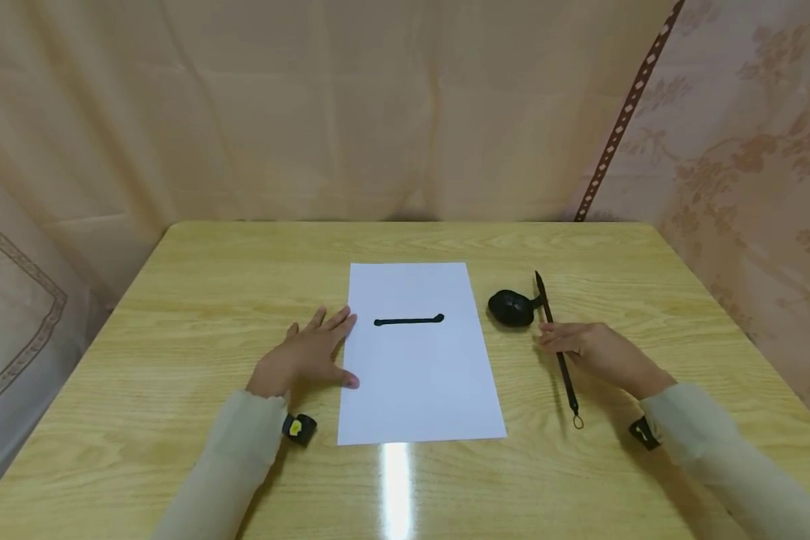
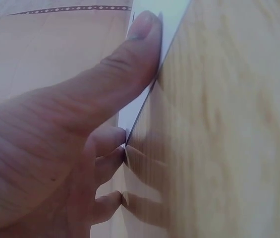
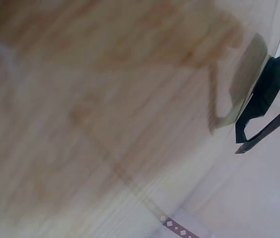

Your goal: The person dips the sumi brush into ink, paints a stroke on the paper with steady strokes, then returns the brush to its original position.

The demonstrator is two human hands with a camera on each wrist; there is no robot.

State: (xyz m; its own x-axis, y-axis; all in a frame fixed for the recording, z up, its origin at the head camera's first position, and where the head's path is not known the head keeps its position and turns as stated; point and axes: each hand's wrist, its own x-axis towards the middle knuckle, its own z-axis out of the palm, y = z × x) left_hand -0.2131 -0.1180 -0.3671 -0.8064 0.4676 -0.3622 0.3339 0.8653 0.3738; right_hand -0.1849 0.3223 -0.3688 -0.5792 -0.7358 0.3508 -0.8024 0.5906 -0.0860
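Observation:
A white sheet of paper (image 1: 418, 390) lies on the table, bearing one black horizontal stroke (image 1: 409, 321) with thickened ends. My left hand (image 1: 307, 356) rests spread at its left edge, thumb and fingertips touching the paper; the left wrist view shows the thumb (image 2: 125, 64) along that edge. Right of the sheet, my right hand (image 1: 601, 352) pinches a dark writing brush (image 1: 567, 382) by its shaft, the hanging loop toward me. The brush's pointed tip lies beside the short handle of a black ink dish (image 1: 511, 307); whether they touch I cannot tell.
The light wooden table (image 1: 209, 285) has a glare streak in front of the paper. A beige curtain (image 1: 310, 112) hangs behind it, with a patterned cloth (image 1: 749, 150) at the right. Small black wrist cameras (image 1: 300, 429) sit under both sleeves.

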